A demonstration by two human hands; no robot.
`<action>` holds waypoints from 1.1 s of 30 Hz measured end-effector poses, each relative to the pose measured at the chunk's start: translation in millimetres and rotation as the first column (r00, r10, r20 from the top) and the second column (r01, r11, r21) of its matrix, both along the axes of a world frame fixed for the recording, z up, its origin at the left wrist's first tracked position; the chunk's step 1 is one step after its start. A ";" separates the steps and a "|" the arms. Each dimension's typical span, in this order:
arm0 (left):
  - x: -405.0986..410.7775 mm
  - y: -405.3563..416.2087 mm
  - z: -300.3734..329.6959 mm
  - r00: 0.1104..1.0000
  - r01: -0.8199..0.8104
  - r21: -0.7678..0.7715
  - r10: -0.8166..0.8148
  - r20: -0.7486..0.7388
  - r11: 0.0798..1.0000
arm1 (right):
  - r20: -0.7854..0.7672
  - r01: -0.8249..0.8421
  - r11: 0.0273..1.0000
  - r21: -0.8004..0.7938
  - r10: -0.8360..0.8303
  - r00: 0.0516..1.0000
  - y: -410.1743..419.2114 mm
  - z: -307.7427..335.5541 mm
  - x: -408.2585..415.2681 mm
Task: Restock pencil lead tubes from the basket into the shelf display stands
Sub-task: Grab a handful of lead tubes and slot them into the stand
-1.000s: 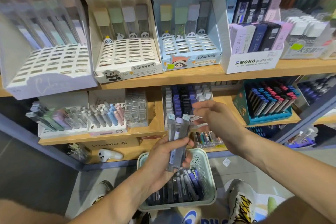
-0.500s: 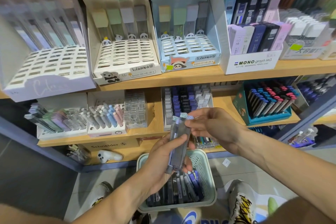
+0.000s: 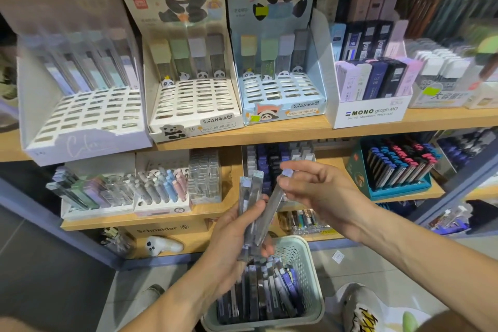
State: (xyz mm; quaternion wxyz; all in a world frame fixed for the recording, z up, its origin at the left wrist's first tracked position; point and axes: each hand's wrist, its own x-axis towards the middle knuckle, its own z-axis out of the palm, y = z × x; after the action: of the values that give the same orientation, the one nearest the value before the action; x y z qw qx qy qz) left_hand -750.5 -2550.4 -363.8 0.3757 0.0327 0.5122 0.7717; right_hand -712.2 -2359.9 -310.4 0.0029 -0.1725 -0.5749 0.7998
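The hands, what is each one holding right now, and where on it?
The left hand grips a bunch of lead tubes around their lower half. The right hand pinches one tube at its capped top end.

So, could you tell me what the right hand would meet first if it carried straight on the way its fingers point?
Probably the bundle of lead tubes in the left hand: the right hand, pinching one tube, points left toward them. Depth is unclear.

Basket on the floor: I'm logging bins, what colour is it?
Pale mint green, seen in the head view: basket.
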 end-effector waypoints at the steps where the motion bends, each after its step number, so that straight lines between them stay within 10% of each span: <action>1: -1.3 -1.4 -0.7 1.000 -0.001 0.005 0.001 0.003 1.000 | -0.016 -0.010 1.000 -0.017 0.009 1.000 -1.3 1.4 0.6; 18: 6.8 -7.0 30.3 0.952 -0.026 -0.025 0.017 -0.305 0.999 | -0.186 0.178 0.961 0.211 -0.140 0.973 -18.2 29.4 8.6; 33: -17.8 -87.4 127.9 0.746 -0.434 0.088 0.412 -0.524 0.897 | -0.385 0.025 0.965 0.262 0.080 0.920 -129.1 118.6 -42.5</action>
State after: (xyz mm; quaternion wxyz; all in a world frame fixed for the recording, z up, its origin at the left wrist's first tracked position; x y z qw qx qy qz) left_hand -768.3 -2637.8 -235.9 0.0357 0.1200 0.6046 0.7867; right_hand -754.7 -2489.1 -191.8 0.1292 0.0011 -0.6654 0.7352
